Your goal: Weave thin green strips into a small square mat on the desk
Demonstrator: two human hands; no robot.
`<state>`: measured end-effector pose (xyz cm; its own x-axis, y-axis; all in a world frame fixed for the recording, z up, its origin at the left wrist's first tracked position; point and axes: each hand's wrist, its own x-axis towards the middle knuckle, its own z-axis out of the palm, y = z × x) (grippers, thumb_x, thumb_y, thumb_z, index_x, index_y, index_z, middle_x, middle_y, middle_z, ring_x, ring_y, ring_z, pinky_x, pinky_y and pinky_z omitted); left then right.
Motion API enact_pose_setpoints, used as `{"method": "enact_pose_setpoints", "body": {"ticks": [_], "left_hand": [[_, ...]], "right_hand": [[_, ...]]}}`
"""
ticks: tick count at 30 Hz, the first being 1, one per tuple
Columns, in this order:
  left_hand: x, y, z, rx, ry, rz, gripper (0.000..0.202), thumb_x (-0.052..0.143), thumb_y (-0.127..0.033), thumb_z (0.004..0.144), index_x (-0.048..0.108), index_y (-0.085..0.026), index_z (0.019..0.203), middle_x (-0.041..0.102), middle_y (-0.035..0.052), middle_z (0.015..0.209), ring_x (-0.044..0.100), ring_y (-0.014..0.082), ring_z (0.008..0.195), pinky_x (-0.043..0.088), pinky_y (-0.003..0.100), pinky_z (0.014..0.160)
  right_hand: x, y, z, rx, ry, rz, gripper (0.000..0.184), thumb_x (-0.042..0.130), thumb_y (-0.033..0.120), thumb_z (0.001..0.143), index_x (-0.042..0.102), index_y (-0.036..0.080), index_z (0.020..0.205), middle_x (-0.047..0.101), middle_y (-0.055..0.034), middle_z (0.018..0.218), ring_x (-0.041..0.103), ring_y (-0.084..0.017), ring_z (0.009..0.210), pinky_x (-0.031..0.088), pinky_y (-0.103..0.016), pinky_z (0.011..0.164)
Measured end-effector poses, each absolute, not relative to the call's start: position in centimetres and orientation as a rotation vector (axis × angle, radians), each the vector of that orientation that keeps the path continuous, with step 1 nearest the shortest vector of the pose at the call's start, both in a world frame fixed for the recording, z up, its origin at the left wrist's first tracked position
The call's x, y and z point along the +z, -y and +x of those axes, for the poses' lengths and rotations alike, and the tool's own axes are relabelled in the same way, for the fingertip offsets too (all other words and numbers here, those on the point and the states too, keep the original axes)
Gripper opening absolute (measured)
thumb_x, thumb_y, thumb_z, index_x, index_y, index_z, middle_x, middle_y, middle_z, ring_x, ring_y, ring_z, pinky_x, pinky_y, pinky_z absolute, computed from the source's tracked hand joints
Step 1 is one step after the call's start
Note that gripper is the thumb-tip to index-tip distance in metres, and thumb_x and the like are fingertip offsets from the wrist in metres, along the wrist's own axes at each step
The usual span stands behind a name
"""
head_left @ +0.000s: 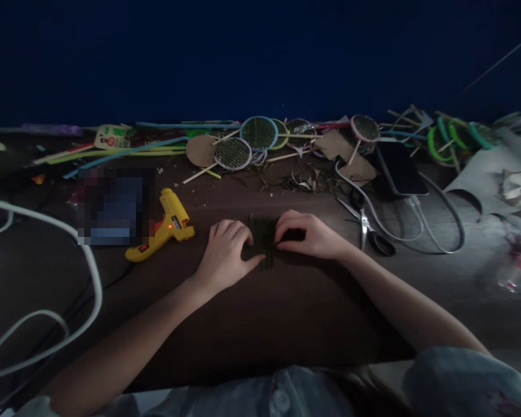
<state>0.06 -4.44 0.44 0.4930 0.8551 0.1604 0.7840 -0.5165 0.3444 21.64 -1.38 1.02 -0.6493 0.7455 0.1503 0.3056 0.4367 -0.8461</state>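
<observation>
Mid-frame, we've got green strips [263, 227], probably light, bendy, easily torn, best taken by the edges; our right hand [306, 236] pinches their right side, left hand's [228, 253] grip we can't tell.

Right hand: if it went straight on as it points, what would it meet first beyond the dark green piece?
Probably the left hand, across the dark green piece; depth is hard to judge.

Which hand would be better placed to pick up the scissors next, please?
Probably the right hand: the scissors lie on its side, while the left hand is farther off, nearer the yellow glue gun.
</observation>
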Motion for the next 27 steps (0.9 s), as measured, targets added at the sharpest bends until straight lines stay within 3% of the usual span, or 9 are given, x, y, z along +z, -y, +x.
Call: {"method": "enact_pose_setpoints", "body": {"ticks": [5,8,11,16,21,27], "left_hand": [[0.7,4.5,-0.1,0.522,-1.380,2.447,0.024,0.063,-0.036,0.072,0.046,-0.019,0.073,0.054,0.0035,0.080,0.047,0.0229,0.087,0.035,0.036,0.076],[1.1,4.3,-0.4,0.634,-1.350,2.292,0.013,0.051,-0.029,0.080,0.046,-0.019,0.073,0.053,0.0025,0.080,0.047,0.0198,0.086,0.036,0.035,0.077],[1.3,4.0,-0.9,0.852,-1.328,2.088,0.019,0.039,-0.023,0.085,0.044,-0.020,0.068,0.052,0.0017,0.078,0.048,0.0167,0.083,0.037,0.033,0.078],[1.1,3.7,-1.3,0.974,-1.341,1.913,0.028,0.034,-0.024,0.088,0.038,-0.020,0.060,0.049,0.0014,0.072,0.048,0.0158,0.077,0.039,0.031,0.075],[0.9,3.8,-1.3,0.972,-1.342,1.957,0.029,0.034,-0.023,0.088,0.037,-0.020,0.060,0.048,0.0009,0.071,0.047,0.0146,0.076,0.039,0.029,0.072],[1.3,4.3,-1.1,0.865,-1.246,2.216,0.019,0.039,-0.023,0.088,0.054,-0.020,0.077,0.059,0.0014,0.084,0.051,0.0159,0.090,0.038,0.032,0.084]], "right_hand": [[0.0,1.1,22.2,1.178,1.633,-1.006,0.014,0.060,0.030,0.076,0.058,0.017,0.069,0.055,0.0004,0.072,0.051,-0.011,0.069,0.039,-0.026,0.064],[-0.5,1.0,22.0,1.191,1.492,-1.065,0.026,0.059,0.035,0.076,0.051,0.017,0.060,0.048,0.0025,0.062,0.044,-0.009,0.060,0.035,-0.024,0.057],[-0.5,0.9,22.0,1.210,1.483,-1.110,0.032,0.060,0.039,0.074,0.045,0.017,0.056,0.042,0.0034,0.058,0.039,-0.008,0.056,0.032,-0.023,0.053],[-0.1,0.9,22.0,1.215,1.579,-1.117,0.028,0.060,0.040,0.074,0.049,0.017,0.062,0.047,0.0019,0.063,0.043,-0.009,0.061,0.034,-0.023,0.054],[0.1,1.0,21.5,1.154,1.747,-1.128,0.015,0.061,0.029,0.073,0.053,0.016,0.073,0.050,0.0016,0.069,0.045,-0.009,0.061,0.037,-0.022,0.056],[0.1,1.2,21.1,0.899,2.074,-1.037,0.007,0.058,0.015,0.072,0.056,0.017,0.079,0.055,-0.0018,0.080,0.049,-0.012,0.075,0.041,-0.026,0.070]]}}
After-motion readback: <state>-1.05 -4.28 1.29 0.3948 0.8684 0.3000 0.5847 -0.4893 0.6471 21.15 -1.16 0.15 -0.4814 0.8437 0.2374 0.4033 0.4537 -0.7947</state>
